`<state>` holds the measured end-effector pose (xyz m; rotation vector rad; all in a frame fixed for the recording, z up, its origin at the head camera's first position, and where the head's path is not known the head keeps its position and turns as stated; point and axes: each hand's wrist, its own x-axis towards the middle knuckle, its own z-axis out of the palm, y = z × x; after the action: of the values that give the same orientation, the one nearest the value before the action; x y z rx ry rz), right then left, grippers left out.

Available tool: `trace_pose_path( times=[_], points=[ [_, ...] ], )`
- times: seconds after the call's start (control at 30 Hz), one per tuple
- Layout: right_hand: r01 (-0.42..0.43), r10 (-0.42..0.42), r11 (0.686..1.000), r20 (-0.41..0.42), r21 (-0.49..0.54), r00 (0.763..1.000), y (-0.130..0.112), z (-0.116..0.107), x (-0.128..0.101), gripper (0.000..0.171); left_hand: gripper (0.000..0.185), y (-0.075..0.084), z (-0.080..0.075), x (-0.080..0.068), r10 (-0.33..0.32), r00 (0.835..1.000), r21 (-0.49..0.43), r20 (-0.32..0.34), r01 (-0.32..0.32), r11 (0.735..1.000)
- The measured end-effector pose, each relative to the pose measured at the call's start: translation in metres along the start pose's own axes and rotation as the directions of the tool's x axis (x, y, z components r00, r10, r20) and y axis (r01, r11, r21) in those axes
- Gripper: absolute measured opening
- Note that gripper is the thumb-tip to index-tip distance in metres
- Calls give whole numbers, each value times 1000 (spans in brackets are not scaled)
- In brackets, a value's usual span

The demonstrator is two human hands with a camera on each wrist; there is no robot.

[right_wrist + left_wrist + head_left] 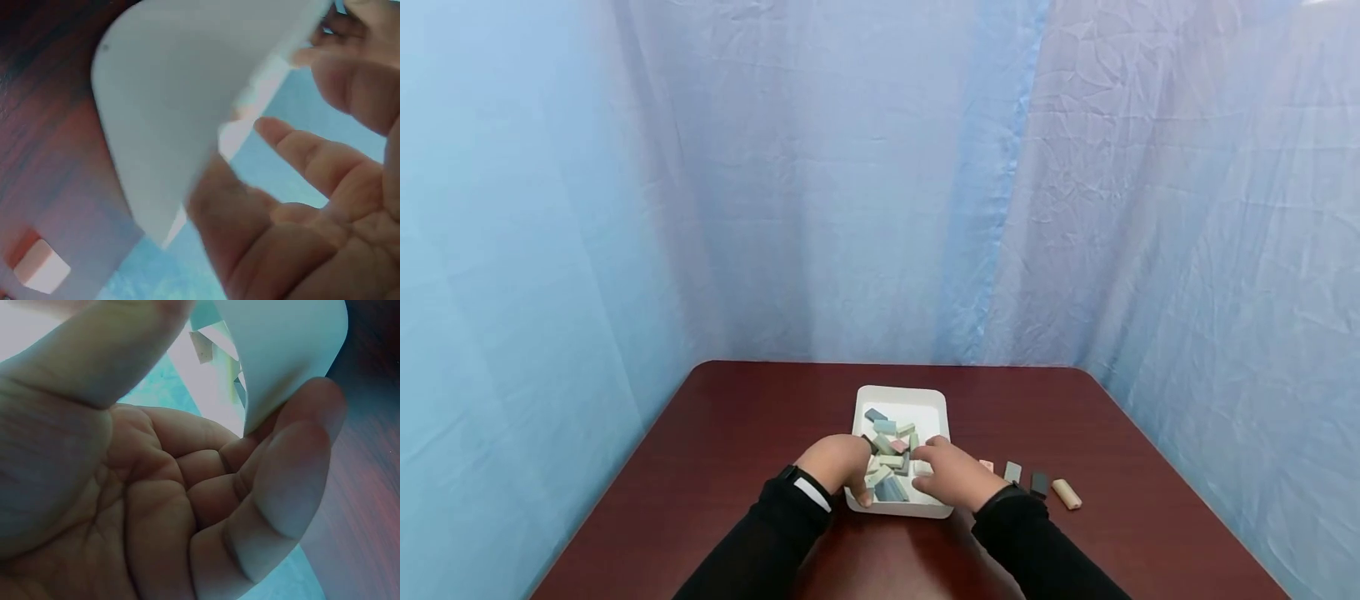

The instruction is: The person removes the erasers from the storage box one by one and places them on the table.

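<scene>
A white tray (917, 404) holds several small pastel blocks (883, 445) in green, blue, grey and pink. My left hand (841, 462) grips the tray's left side. In the left wrist view its fingers (290, 481) curl along the outside of the tray wall (287, 356), with the thumb (100, 356) above. Over the tray's right side reaches my right hand (958, 473), its fingers apart. The right wrist view shows one blurred finger (219, 206) at the tray's outer wall (169, 94) and another finger stretched past the rim; nothing shows between them.
Right of the tray, a pink block (987, 465), a grey block (1012, 472), a dark block (1039, 484) and a beige rounded piece (1066, 494) lie in a row on the dark red table (760, 408). Blue curtains (865, 208) hang behind and along both sides.
</scene>
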<state>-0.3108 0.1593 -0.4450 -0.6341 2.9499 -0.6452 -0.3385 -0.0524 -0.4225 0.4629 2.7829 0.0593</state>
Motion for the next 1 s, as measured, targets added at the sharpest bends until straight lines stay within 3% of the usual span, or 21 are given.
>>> trace_pose_path(
  times=[0.2, 0.43, 0.7, 1.0],
  points=[
    [-44, 48, 989, 25, -141, 999, 0, 12, 18, 30, 37, -1, -1, -1, -7, 1000, 2, 9, 7, 1000],
    [-29, 29, 967, -2, -254, 1000, 2, 16, 22, 15, 37, -1, -1, 0, -4, 1000, 7, 10, 4, 1000],
    [-59, 52, 968, -34, -245, 998, 8, 15, 8, 44, 40, 6, 3, 0, 43, 999, -16, 25, -42, 999],
    [-16, 3, 975, -59, -224, 998, 13, 23, 8, 31, 39, 12, -1, -1, 30, 999, 30, 22, -31, 999]
  ],
)
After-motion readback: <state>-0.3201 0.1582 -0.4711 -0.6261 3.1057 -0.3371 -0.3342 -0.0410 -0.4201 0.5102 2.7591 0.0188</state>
